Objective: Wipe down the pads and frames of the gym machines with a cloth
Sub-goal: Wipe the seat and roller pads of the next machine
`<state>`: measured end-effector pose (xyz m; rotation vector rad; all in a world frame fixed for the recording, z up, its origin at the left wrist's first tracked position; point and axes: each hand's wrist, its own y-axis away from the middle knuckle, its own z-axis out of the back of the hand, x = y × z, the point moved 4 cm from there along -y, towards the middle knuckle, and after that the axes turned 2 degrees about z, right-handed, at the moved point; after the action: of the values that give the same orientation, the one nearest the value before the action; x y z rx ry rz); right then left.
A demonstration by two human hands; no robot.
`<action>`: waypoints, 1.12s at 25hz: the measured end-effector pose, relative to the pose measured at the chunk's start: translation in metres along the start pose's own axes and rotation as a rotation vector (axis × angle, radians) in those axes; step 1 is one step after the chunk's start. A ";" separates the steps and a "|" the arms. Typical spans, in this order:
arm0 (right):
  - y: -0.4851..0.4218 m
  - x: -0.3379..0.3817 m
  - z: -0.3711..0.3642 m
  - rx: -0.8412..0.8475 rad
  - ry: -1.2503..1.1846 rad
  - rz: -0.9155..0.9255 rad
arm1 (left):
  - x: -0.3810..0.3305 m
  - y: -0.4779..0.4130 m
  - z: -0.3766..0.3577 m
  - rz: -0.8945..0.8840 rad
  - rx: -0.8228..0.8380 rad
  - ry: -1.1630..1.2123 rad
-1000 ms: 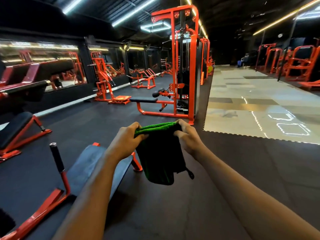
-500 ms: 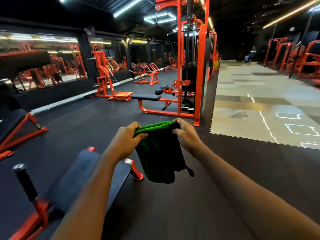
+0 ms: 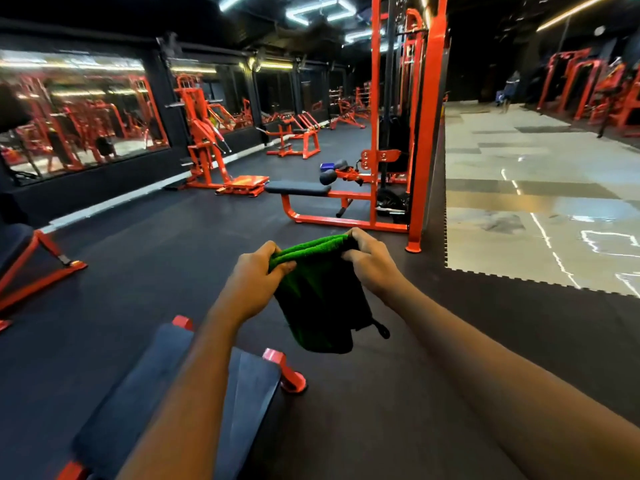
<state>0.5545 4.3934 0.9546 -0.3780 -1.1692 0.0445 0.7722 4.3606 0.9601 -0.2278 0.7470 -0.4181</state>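
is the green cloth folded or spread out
Folded: the green cloth shows doubled layers along its top edge, gripped by the left hand and right hand.

Black floor point(image 3: 156, 258) carries orange-framed padded benches point(image 3: 298, 188).

Green cloth point(image 3: 320, 289) btwn both hands

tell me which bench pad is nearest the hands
The dark pad at bottom centre, just below them; the cable machine's bench pad and left-edge pad lie farther.
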 end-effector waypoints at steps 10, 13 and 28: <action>-0.198 -0.033 -0.058 -0.020 -0.008 -0.007 | 0.084 -0.195 0.009 -0.030 0.035 0.032; -0.253 -0.065 -0.059 -0.007 -0.042 -0.025 | 0.105 -0.247 -0.016 0.000 0.055 0.039; -0.600 -0.182 -0.045 0.152 -0.137 0.051 | 0.160 -0.555 -0.107 0.124 -0.116 -0.091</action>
<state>0.4265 3.7779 0.9656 -0.2729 -1.2826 0.2054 0.6441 3.7872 0.9780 -0.3056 0.6924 -0.2458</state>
